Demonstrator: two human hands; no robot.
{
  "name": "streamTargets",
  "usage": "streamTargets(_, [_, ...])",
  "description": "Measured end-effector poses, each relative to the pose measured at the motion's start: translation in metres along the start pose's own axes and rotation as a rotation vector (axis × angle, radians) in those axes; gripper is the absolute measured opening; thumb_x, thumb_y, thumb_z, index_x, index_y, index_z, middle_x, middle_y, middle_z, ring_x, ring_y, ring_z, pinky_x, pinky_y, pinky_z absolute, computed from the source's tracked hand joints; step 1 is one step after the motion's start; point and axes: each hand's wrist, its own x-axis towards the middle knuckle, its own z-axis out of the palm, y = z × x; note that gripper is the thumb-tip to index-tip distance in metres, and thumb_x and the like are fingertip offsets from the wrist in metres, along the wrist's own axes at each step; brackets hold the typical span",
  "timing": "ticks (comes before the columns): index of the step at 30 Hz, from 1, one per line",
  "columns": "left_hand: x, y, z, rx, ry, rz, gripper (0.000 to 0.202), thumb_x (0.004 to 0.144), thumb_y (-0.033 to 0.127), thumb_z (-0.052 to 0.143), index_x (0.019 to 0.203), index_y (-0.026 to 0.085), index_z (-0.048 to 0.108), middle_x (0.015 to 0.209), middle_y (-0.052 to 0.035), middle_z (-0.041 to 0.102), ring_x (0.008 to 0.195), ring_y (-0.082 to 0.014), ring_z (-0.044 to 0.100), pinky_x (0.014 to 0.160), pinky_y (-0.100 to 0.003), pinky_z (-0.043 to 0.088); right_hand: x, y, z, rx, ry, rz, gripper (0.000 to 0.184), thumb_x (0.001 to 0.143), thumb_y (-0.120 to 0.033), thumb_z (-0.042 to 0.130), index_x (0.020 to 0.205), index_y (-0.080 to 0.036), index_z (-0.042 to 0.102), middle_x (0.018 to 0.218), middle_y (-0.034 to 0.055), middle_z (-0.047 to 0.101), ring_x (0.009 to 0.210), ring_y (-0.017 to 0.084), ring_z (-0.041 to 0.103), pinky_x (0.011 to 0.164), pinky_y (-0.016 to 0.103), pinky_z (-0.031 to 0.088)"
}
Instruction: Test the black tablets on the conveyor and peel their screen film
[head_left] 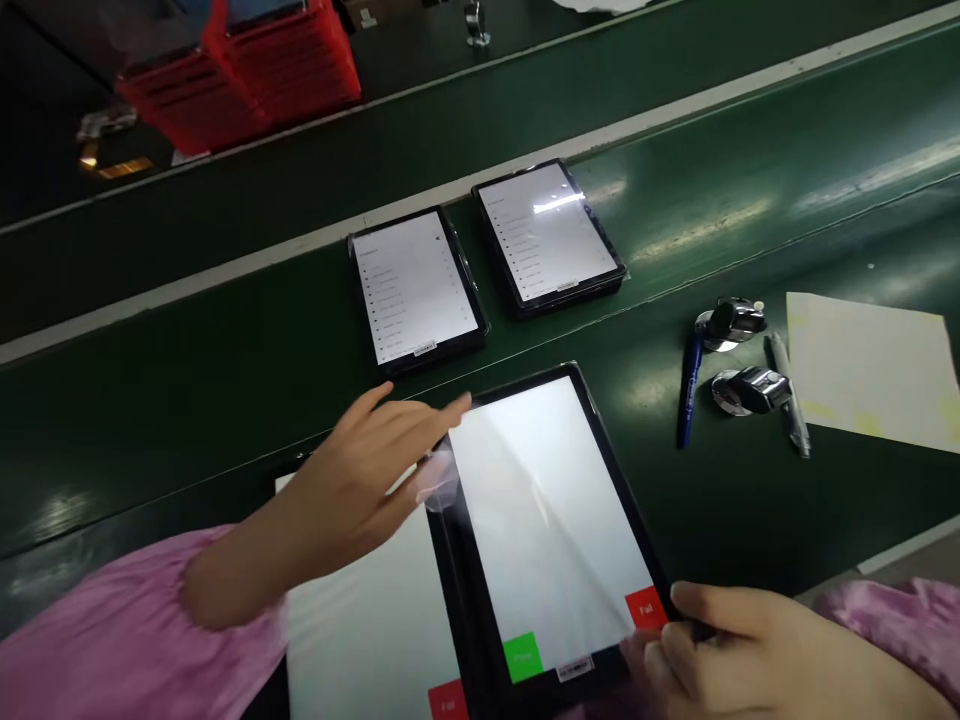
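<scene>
Red ribbed plastic basket point(300, 75) at back; dark flat contents hard to make out. Black rectangular tablet with bright glossy screen point(551, 520) above smooth green bench point(210, 400), overlapping second black-framed tablet point(367, 625), which bottom edge of view cuts off. Right hand point(739, 645): fingers closed on tablet's near right corner. Left hand point(367, 465): blurred fingers stretched toward far left corner; whether they grip anything, cannot tell.
</scene>
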Motion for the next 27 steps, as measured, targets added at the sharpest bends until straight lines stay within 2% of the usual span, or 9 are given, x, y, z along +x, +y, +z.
streamTargets(2, [0.012, -0.007, 0.006, 0.063, -0.052, -0.021, 0.051, 0.109, 0.036, 0.036, 0.154, 0.015, 0.046, 0.122, -0.0085, 0.076, 0.113, -0.0241, 0.071, 0.120, -0.054, 0.043, 0.019, 0.017, -0.002, 0.024, -0.043, 0.011, 0.057, 0.111, -0.007, 0.024, 0.088, -0.015, 0.075, 0.077, 0.0007, 0.064, 0.076, 0.013, 0.056, 0.077, 0.033, 0.047])
streamTargets(4, [0.017, -0.012, 0.005, 0.035, -0.068, -0.136, 0.057, 0.109, 0.047, 0.032, 0.152, 0.016, 0.050, 0.131, -0.0090, 0.074, 0.120, -0.0270, 0.070, 0.118, -0.053, 0.046, 0.043, 0.048, -0.003, 0.092, -0.047, 0.034, 0.045, 0.111, -0.014, 0.039, 0.084, -0.017, 0.074, 0.073, 0.0009, 0.057, 0.071, 0.015, 0.052, 0.065, 0.034, 0.043])
streamTargets(8, [0.003, -0.022, -0.010, -0.092, -0.196, -0.643, 0.072, 0.099, 0.070, 0.026, 0.137, 0.025, 0.067, 0.135, -0.0041, 0.072, 0.125, -0.0320, 0.069, 0.106, -0.052, 0.056, 0.090, 0.128, -0.002, 0.242, 0.216, 0.178, 0.010, 0.098, -0.018, 0.069, 0.090, -0.017, 0.076, 0.086, 0.0031, 0.060, 0.077, 0.014, 0.057, 0.065, 0.029, 0.048])
streamTargets(11, [-0.015, -0.025, -0.016, -0.179, -0.283, -0.820, 0.081, 0.090, 0.082, 0.026, 0.134, 0.030, 0.069, 0.133, -0.0009, 0.074, 0.125, -0.0311, 0.069, 0.108, -0.053, 0.055, 0.111, 0.167, -0.006, 0.246, 0.451, 0.361, 0.004, 0.088, -0.017, 0.080, 0.089, -0.020, 0.077, 0.086, 0.0008, 0.064, 0.068, 0.013, 0.055, 0.060, 0.028, 0.047])
streamTargets(14, [-0.024, -0.024, -0.016, -0.116, -0.238, -0.816, 0.083, 0.087, 0.084, 0.026, 0.129, 0.028, 0.072, 0.125, -0.0022, 0.077, 0.117, -0.0317, 0.073, 0.100, -0.050, 0.058, 0.121, 0.177, -0.017, 0.235, 0.567, 0.449, 0.009, 0.085, -0.016, 0.082, 0.086, -0.023, 0.077, 0.085, -0.0002, 0.068, 0.064, 0.012, 0.053, 0.056, 0.029, 0.045])
streamTargets(18, [-0.021, -0.020, -0.014, -0.057, -0.244, -0.793, 0.071, 0.092, 0.073, 0.029, 0.118, 0.027, 0.076, 0.088, 0.0013, 0.081, 0.068, -0.0240, 0.075, 0.071, -0.038, 0.060, 0.125, 0.171, -0.030, 0.220, 0.625, 0.463, 0.014, 0.084, -0.014, 0.083, 0.081, -0.025, 0.075, 0.085, -0.0004, 0.071, 0.068, 0.013, 0.059, 0.059, 0.030, 0.046])
streamTargets(20, [-0.020, -0.018, -0.013, -0.056, -0.174, -0.755, 0.063, 0.093, 0.069, 0.034, 0.119, 0.029, 0.075, 0.091, 0.0034, 0.081, 0.058, -0.0194, 0.069, 0.064, -0.034, 0.057, 0.126, 0.167, -0.032, 0.239, 0.648, 0.434, 0.017, 0.082, -0.010, 0.085, 0.080, -0.023, 0.074, 0.081, 0.0004, 0.072, 0.069, 0.014, 0.061, 0.058, 0.030, 0.046])
streamTargets(24, [-0.021, -0.012, -0.007, -0.011, 0.046, -0.555, 0.050, 0.098, 0.062, 0.044, 0.118, 0.029, 0.076, 0.127, 0.0013, 0.076, 0.101, -0.0242, 0.075, 0.066, -0.031, 0.058, 0.122, 0.161, -0.031, 0.252, 0.668, 0.410, 0.018, 0.079, -0.005, 0.085, 0.081, -0.020, 0.075, 0.080, 0.0005, 0.073, 0.068, 0.013, 0.061, 0.057, 0.029, 0.045])
streamTargets(27, [-0.021, -0.008, -0.004, 0.038, 0.070, -0.469, 0.050, 0.101, 0.059, 0.043, 0.113, 0.025, 0.078, 0.124, -0.0017, 0.077, 0.109, -0.0271, 0.074, 0.081, -0.039, 0.061, 0.117, 0.156, -0.031, 0.245, 0.637, 0.412, 0.016, 0.081, -0.007, 0.084, 0.082, -0.020, 0.075, 0.082, -0.0001, 0.074, 0.070, 0.013, 0.062, 0.058, 0.029, 0.045])
